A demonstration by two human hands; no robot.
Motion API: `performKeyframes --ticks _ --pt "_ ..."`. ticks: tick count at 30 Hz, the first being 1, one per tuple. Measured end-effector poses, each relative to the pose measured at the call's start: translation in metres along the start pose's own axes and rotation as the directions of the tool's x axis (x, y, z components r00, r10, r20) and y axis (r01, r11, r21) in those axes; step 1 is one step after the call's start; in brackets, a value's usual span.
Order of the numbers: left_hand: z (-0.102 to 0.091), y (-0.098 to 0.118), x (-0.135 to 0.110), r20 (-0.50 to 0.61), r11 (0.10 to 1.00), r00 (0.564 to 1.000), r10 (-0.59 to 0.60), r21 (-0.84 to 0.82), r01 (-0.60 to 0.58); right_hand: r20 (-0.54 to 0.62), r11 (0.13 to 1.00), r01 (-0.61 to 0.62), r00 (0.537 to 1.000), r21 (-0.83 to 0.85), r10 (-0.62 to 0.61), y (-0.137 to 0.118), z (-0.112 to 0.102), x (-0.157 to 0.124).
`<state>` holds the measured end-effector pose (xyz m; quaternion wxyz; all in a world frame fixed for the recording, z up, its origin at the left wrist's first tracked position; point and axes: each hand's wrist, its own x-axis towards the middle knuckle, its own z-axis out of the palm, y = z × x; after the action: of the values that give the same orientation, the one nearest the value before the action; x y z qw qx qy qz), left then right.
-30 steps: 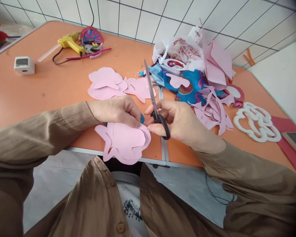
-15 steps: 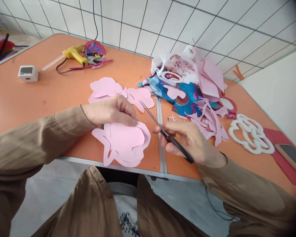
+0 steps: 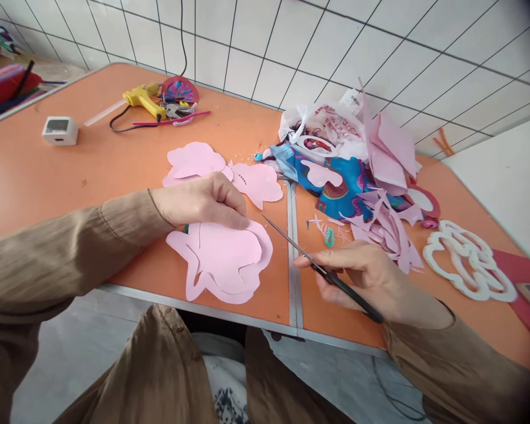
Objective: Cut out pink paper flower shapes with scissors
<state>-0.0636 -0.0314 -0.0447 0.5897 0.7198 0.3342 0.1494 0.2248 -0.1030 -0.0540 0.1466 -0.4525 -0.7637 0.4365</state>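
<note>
Between the thumb and fingers of my left hand (image 3: 205, 203) is the upper edge of a layered pink paper cutout (image 3: 223, 253), which has wavy outlines and hangs toward the table's front edge. My right hand (image 3: 362, 277) is closed around black-handled scissors (image 3: 322, 272). Their blades look shut, and the tips point up and left, a little apart from the cutout. Behind my left hand lie two more pink paper pieces, a layered one (image 3: 194, 160) and one with small dark marks (image 3: 260, 184).
Pink paper scraps (image 3: 386, 227) pile up at right beside blue patterned fabric (image 3: 340, 182) and a white plastic bag (image 3: 331, 126). A white cloud-shaped outline (image 3: 441, 259) lies farther right. A yellow glue gun (image 3: 143, 100) and a small white box (image 3: 60, 131) stand at the back left.
My right hand has drawn the scissors right and toward me, away from the paper. A small green loop now shows near the scraps. The view has shifted slightly.
</note>
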Motion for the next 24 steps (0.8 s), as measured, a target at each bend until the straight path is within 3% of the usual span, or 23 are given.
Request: performKeyframes --ticks 7,24 --pt "0.0019 -0.0002 0.0007 0.012 0.999 1.0 -0.022 -0.033 0.023 0.082 0.997 0.08 0.993 -0.012 -0.079 0.0 0.0024 0.0016" --pt "0.0036 -0.0043 0.0035 0.054 0.999 0.998 -0.015 -0.04 0.017 0.099 0.991 0.134 0.986 0.02 -0.136 -0.0014 0.0043 0.0041"
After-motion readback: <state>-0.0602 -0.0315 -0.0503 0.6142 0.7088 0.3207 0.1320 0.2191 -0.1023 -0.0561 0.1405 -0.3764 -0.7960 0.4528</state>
